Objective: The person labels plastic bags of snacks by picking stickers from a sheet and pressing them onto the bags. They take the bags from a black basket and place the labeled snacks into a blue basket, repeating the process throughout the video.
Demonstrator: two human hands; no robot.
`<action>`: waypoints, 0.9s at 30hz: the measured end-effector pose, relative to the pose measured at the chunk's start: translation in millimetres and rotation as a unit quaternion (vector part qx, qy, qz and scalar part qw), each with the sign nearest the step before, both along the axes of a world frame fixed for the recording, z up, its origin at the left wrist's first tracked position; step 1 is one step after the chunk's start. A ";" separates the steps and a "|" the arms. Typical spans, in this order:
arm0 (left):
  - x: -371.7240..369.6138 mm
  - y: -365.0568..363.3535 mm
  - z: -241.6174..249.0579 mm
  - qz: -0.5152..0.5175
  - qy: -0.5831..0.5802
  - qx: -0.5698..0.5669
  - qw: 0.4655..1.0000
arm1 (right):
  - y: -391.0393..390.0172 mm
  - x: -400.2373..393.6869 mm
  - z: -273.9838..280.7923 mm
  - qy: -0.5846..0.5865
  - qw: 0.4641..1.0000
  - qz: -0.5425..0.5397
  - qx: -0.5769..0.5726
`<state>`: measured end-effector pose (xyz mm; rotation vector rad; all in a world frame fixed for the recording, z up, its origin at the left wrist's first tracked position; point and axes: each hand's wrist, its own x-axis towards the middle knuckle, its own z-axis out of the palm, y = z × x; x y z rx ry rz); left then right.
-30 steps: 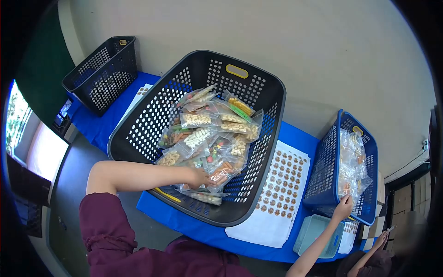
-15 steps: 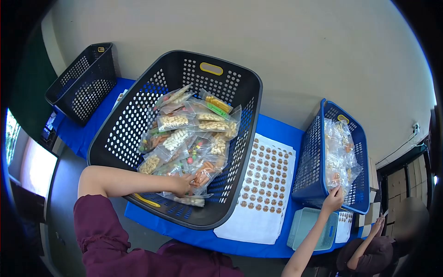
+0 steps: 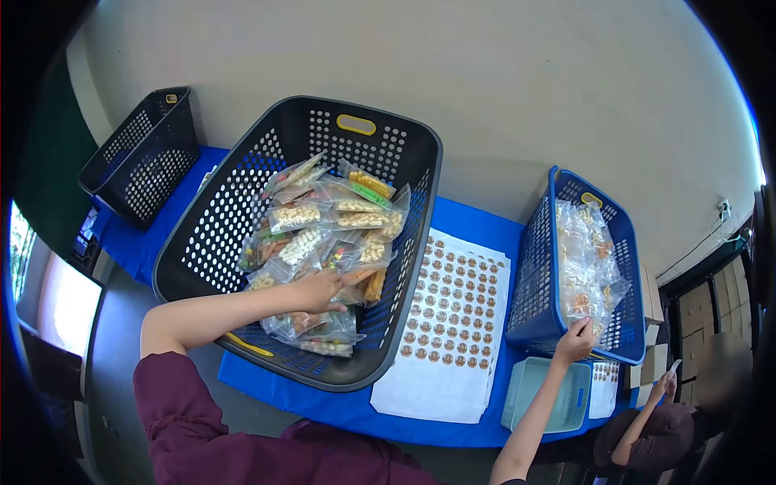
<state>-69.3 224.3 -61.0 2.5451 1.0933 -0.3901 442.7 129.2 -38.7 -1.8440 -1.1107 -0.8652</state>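
A large black basket (image 3: pixel 171 252) holds many clear snack packets (image 3: pixel 295 217) with white, yellow, orange and coloured pieces. Inside it, near its front, my left hand (image 3: pixel 320 291) grips a packet of orange sticks (image 3: pixel 358 276); its thumb and fingertips are partly hidden. At the right, a blue basket (image 3: pixel 537 263) contains many clear packets (image 3: pixel 584 250). My right hand (image 3: pixel 574 341) pinches the lower edge of one of them at the basket's front.
Sheets of round stickers (image 3: pixel 449 307) lie between the baskets on the blue cloth (image 3: pixel 477 220). A pale green tray (image 3: pixel 529 388) stands below the blue basket. Another black basket (image 3: pixel 153 153) is at the far left. Another person (image 3: pixel 659 436) is at the lower right.
My left hand has moved away from me, and the packet of orange sticks has shifted with it. My right hand stays at the blue basket's front. The view has shifted slightly.
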 end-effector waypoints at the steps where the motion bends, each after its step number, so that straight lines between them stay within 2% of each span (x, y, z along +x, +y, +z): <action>1: -1.2 -0.8 -0.2 -0.001 -0.103 0.100 0.990 | 1.3 2.7 -2.3 -0.020 1.000 0.001 0.013; 4: 8.7 5.8 23.7 0.089 -0.203 0.157 0.963 | -1.4 0.4 2.4 -0.041 0.999 -0.011 0.012; 5: 12.1 5.9 35.4 0.122 -0.286 0.133 0.941 | -3.4 -4.1 6.1 -0.027 1.000 -0.014 -0.004; 8: 25.0 -12.6 93.8 0.067 -0.302 0.198 0.930 | -2.9 -17.2 18.6 -0.035 0.999 -0.013 0.015; 12: 49.0 -71.7 167.4 0.068 -0.427 0.269 0.861 | -7.2 -18.0 22.9 -0.058 0.998 0.000 0.028; 14: 53.8 -101.8 171.1 0.032 -0.438 0.359 0.824 | -7.9 -16.4 19.7 -0.065 0.997 -0.002 0.030; 17: 77.2 -137.7 164.6 0.000 -0.550 0.325 0.769 | -7.8 -12.5 17.0 -0.062 0.997 0.009 0.034; 20: 102.2 -154.2 148.5 -0.038 -0.573 0.290 0.766 | -11.9 -16.8 24.5 -0.053 0.998 0.032 0.023; 23: 125.7 -169.0 137.8 -0.037 -0.563 0.258 0.785 | -15.6 -11.9 22.4 -0.039 0.998 0.047 -0.026; 27: 147.7 -196.7 125.6 0.042 -0.617 0.197 0.760 | -30.9 -15.9 34.1 0.012 0.989 0.127 -0.073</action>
